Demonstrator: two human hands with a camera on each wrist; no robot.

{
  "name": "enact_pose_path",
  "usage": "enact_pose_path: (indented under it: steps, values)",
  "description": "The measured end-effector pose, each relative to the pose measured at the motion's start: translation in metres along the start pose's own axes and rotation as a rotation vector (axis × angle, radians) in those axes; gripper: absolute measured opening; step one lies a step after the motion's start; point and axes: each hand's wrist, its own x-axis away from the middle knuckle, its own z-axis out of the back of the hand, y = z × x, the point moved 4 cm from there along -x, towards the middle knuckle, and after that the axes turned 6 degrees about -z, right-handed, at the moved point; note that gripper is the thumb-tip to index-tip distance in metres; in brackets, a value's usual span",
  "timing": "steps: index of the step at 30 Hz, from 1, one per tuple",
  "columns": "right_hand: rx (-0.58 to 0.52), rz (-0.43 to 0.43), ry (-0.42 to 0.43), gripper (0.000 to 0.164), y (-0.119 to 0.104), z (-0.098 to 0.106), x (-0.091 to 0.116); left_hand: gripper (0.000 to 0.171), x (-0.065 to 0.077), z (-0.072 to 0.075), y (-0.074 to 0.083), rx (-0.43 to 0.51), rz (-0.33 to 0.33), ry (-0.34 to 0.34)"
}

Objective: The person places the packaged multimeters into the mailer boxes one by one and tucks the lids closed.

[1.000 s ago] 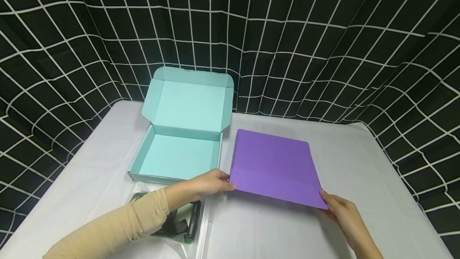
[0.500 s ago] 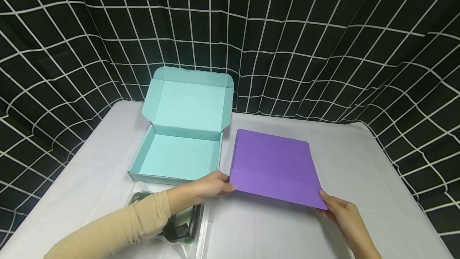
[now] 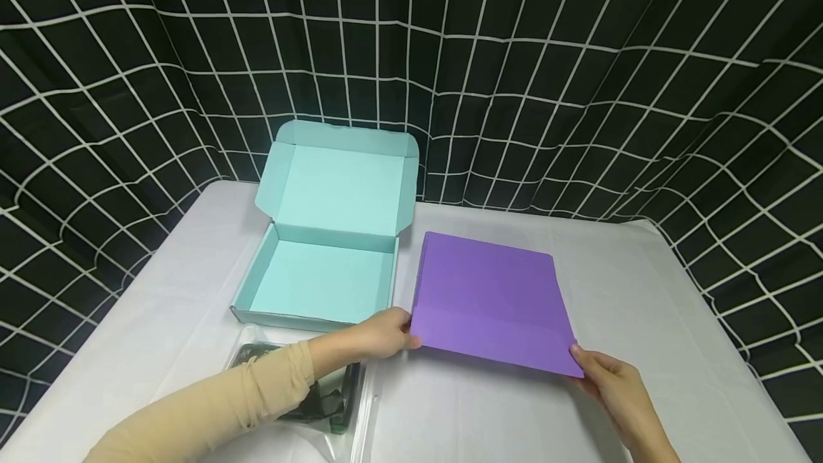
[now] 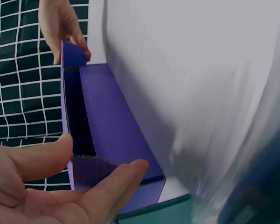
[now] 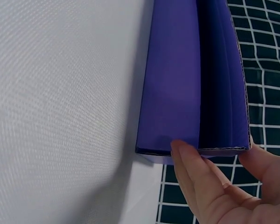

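Note:
A purple cardboard mailer box [image 3: 491, 302] sits right of centre on the table, its lid slightly raised along the near edge. My left hand [image 3: 384, 333] pinches the near left corner of the lid [image 4: 67, 116], thumb on the lid's edge and fingers by the small side flap [image 4: 91, 170]. At the near right corner my right hand [image 3: 607, 381] holds the box, thumb at the lid's edge and fingertips against the front wall [image 5: 172, 93]. Both wrist views show a dark gap between lid and front wall; the inside is mostly hidden.
A light teal mailer box [image 3: 321, 277] stands left with its lid up and nothing in it. Nearer, a clear plastic bag [image 3: 363, 413] with dark items lies partly under the left sleeve [image 3: 212, 406]. A black curtain with a white grid [image 3: 489, 77] surrounds the white table [image 3: 643, 291].
The near edge of the purple lid has sunk very slightly. Both hands keep their places at its corners, and the left forearm has shifted a little to the right.

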Motion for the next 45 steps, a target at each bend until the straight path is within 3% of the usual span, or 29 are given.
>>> enact_pose_path:
  steps: [3,9,13,17,20,22,27,30,37,41,45]
  values:
    - [0.009,0.014,0.001,0.048,0.001,-0.001,0.000,0.015,-0.001,0.002,0.003,-0.107,0.003,0.020]
    - [-0.004,0.019,0.004,0.035,0.004,-0.003,-0.001,0.019,-0.002,0.001,0.006,-0.177,0.027,0.030]
    - [-0.023,0.023,0.005,0.023,0.004,-0.003,-0.001,0.023,-0.004,0.000,0.006,-0.240,-0.009,0.034]
    - [0.069,0.054,0.001,0.030,0.002,-0.003,0.001,0.028,-0.003,0.002,0.006,-0.282,-0.044,0.019]
    - [0.107,0.102,-0.003,0.039,-0.001,0.001,0.002,0.037,0.000,0.007,0.008,-0.278,-0.055,0.009]
    - [0.075,0.151,-0.007,0.039,-0.004,0.006,0.001,0.048,0.001,0.011,0.010,-0.241,-0.060,0.018]
    - [0.049,0.318,0.024,0.020,-0.012,0.014,-0.002,0.068,-0.005,0.018,0.015,-0.109,-0.062,0.079]
    - [0.117,0.376,0.045,0.021,-0.014,0.013,-0.004,0.071,-0.012,0.017,0.013,-0.116,-0.041,0.076]
    - [0.216,0.311,-0.038,0.046,-0.016,0.000,-0.011,0.064,-0.028,0.017,0.010,-0.145,0.020,0.064]
    - [0.248,0.304,-0.054,0.049,-0.017,-0.002,-0.013,0.061,-0.032,0.017,0.009,-0.151,0.048,0.065]
    - [0.239,0.336,-0.061,0.051,-0.018,-0.002,-0.015,0.055,-0.035,0.013,0.006,-0.210,0.027,0.057]
